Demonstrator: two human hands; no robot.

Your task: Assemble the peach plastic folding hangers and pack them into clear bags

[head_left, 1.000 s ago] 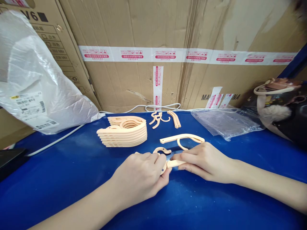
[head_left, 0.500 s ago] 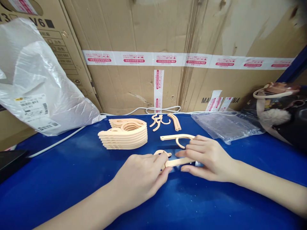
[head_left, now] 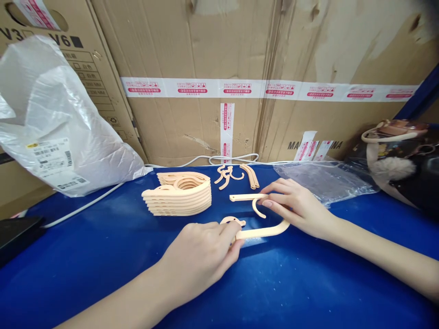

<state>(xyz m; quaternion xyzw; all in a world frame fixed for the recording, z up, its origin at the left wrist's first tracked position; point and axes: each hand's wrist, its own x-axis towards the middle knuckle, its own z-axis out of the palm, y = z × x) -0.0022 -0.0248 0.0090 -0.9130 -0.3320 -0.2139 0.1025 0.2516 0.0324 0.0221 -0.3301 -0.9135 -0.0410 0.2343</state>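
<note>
A beige folding clothes hanger (head_left: 262,232) spans my two hands just above the blue table. My left hand (head_left: 207,251) pinches the left end of its front arm between thumb and fingers. Beside those fingertips shows a curved beige piece with small holes (head_left: 233,220), partly covered by the hand. My right hand (head_left: 295,203) grips the hanger's bent right side, fingertips on the rear arm (head_left: 245,197) near the hook (head_left: 258,209). Its joint is hidden under that hand. Behind my left hand lies a neat stack of folded beige hangers (head_left: 178,201).
Loose hooks (head_left: 226,176) and curved arms (head_left: 250,176) lie at the back of the blue table (head_left: 291,283). A clear plastic bag (head_left: 318,180) and a dark bag (head_left: 408,169) are right. A white parcel (head_left: 68,123), a cable (head_left: 85,205) and cardboard boxes (head_left: 192,123) stand around.
My right hand has moved back from the front arm to the rear arm and hook, uncovering the front arm's bend. My left hand keeps its pinch in nearly the same place.
</note>
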